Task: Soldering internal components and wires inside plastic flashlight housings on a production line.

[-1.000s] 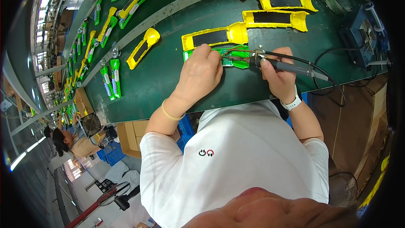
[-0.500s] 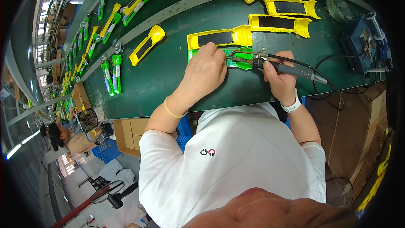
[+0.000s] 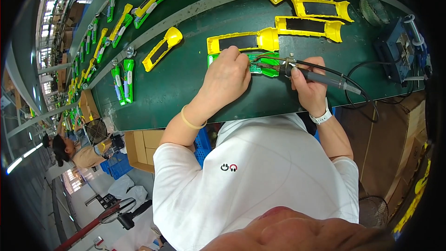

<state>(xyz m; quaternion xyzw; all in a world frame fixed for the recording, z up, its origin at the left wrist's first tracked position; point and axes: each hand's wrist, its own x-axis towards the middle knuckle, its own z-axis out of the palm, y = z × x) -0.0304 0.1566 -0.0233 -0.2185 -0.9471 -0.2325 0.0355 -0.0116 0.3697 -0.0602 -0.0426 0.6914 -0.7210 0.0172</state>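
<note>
Fingers: right hand (image 3: 310, 83) wrapped around soldering iron (image 3: 320, 78); left hand (image 3: 226, 79) curled, pressing green circuit board (image 3: 260, 63) flat on green bench (image 3: 186, 79), just below yellow flashlight shell (image 3: 241, 42) | advice: brace wrists, keep tip steady, cable slack.

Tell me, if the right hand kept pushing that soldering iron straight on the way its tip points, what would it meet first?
Most likely the green circuit board, which the soldering iron in the right hand points at. Just past it are the fingers of the left hand, though depth is hard to judge.
</note>
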